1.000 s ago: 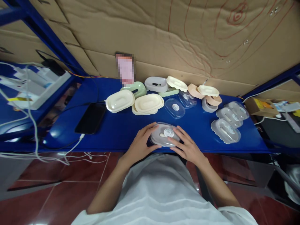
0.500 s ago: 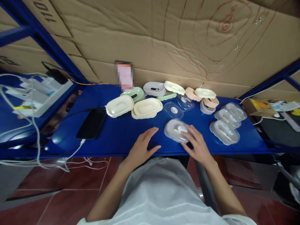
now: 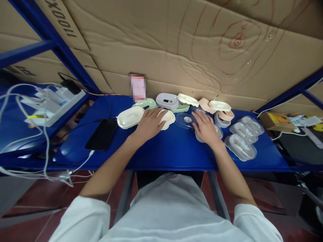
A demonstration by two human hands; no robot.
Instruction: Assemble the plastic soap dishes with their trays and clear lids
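Observation:
My left hand [image 3: 150, 123] is open, its fingers stretched over a stack of cream oval trays [image 3: 168, 117]; whether it touches them is hard to tell. Just left of it lies a glossy cream oval piece [image 3: 129, 117]. My right hand [image 3: 206, 127], fingers apart, reaches above a clear-lidded oval container [image 3: 218, 133], which it partly hides. By its fingertips a clear oval lid [image 3: 182, 123] with a round white label lies flat. Behind are green [image 3: 148, 103], grey [image 3: 165, 100] and peach [image 3: 205, 105] oval pieces, with more cream ones on top.
Several clear-lidded containers [image 3: 241, 148] stand at the right of the blue table [image 3: 166, 154]. A black phone [image 3: 101, 135] on a white cable lies left. Another phone [image 3: 138, 86], its screen blurred, leans on the cardboard wall [image 3: 156, 50]. Power strips [image 3: 50, 111] sit far left.
Both hands have moved forward, the left onto the cream trays and the right towards the clear lid. The clear-lidded container has shifted right, away from the middle. The view has tilted slightly.

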